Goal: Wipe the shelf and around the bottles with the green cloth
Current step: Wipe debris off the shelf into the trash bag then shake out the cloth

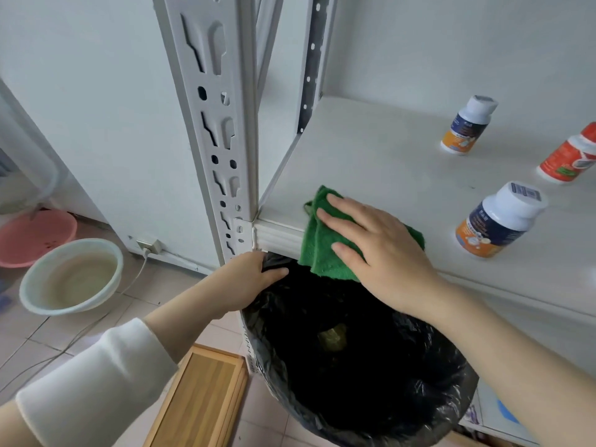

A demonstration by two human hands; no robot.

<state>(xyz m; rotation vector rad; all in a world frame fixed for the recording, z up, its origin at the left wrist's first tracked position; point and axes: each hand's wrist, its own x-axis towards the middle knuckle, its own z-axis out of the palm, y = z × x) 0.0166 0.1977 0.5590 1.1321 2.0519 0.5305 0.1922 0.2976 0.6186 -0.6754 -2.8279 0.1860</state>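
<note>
The green cloth (pixel 319 250) lies folded over the front left edge of the white shelf (pixel 371 156), part of it hanging down over the lip. My right hand (pixel 377 250) presses flat on the cloth, fingers spread. Below the shelf edge, my left hand (pixel 251 279) grips the rim of a bin lined with a black bag (pixel 354 366). Three bottles stand on the shelf to the right: a blue-and-orange one near the front (pixel 498 221), a similar one farther back (pixel 467 125), and a red one (pixel 571 156) at the frame's right edge.
A white perforated upright post (pixel 213 124) rises at the shelf's left corner. On the tiled floor to the left stand a white basin of murky water (pixel 72 275) and a pink basin (pixel 35 237). A wooden tray (pixel 200 398) lies beside the bin. A cable runs from a wall socket (pixel 148 245).
</note>
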